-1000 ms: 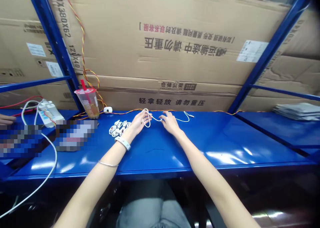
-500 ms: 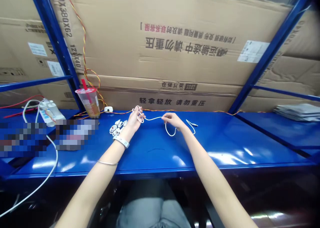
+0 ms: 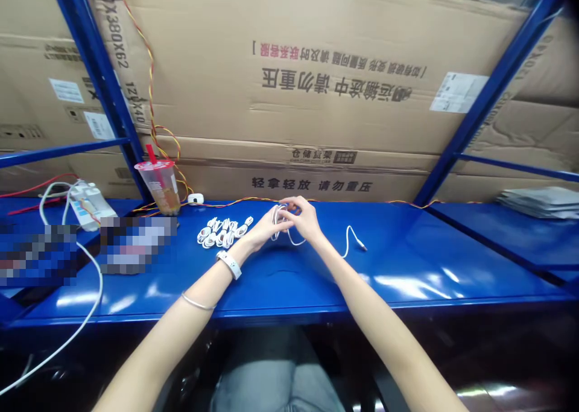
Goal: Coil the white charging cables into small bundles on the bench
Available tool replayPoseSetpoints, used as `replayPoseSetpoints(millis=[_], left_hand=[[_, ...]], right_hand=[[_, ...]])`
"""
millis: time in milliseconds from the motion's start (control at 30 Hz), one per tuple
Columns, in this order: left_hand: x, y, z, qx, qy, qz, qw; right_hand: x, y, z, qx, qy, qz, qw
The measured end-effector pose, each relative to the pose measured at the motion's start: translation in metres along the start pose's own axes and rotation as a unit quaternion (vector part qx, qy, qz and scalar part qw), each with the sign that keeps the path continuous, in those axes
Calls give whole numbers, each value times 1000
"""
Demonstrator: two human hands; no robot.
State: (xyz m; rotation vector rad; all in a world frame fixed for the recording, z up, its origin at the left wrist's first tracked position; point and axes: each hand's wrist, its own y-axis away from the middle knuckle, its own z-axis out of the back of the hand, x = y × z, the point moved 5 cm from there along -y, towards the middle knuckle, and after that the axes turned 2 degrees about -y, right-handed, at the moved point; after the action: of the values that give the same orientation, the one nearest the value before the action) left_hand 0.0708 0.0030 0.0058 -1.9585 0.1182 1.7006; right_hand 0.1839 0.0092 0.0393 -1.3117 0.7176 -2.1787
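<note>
A white cable [image 3: 347, 241] is looped around the fingers of my left hand [image 3: 263, 231], which is closed on the coil over the middle of the blue shelf. Right beside it, my right hand [image 3: 304, 218] pinches the same cable at the loops, its fingertips partly hidden behind the coil. The loose end of the cable passes under my right wrist and lies on the shelf to the right, ending in a plug. Several bundled white cables [image 3: 221, 233] lie in a row just left of my left hand.
A lidded drink cup [image 3: 159, 189] with a red straw stands at the back left, near a small white device [image 3: 196, 199]. Further left sits a white power strip [image 3: 90, 206]. Cardboard [image 3: 339, 128] walls the back. Flat grey packets [image 3: 540, 202] are stacked at far right.
My right hand has moved left to meet my left hand, which has shifted right. More cable is now wound in the coil, and the loose end has shifted on the shelf.
</note>
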Motion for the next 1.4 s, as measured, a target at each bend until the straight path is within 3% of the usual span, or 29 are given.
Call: replayPoseSetpoints(millis=[133,233,333,400,500,600,733,833,967,1133,1267,1333,1400], left_hand=[[1,1,0,27,36,29,999],[4,-3,13,-59,80,37,994],[5,-7,33,-168,137,14,976],[4,-8,47,-219,178,1,959],[2,-9,63,-261,210,-12,942],[-1,-9,70,-273,185,-25,944],[-4,-9,63,-250,52,-50,965],[-2,-10,46,-188,-31,-46,981],[0,-8,20,-87,-62,-42,993],[-2,-5,2,-68,-67,-53,994],[0,-8,10,-109,31,-25,993],[0,-10,23,-149,122,-24,981],[-3,-11,38,-183,208,-47,960]], right_hand=[[4,1,0,-8,21,18,1000],[2,-1,2,18,37,20,999],[-7,1,-1,170,76,3,982],[-17,8,-3,302,104,-31,947],[-27,14,1,379,122,-70,915],[-29,12,5,348,95,-104,927],[-21,1,13,215,48,-107,970],[-17,-6,19,111,-66,-121,984],[-13,-9,18,50,-177,-122,975],[0,-6,5,57,-174,-79,980],[14,-5,8,28,-82,16,996],[17,-3,7,77,-7,48,996],[14,4,-2,205,50,49,976]])
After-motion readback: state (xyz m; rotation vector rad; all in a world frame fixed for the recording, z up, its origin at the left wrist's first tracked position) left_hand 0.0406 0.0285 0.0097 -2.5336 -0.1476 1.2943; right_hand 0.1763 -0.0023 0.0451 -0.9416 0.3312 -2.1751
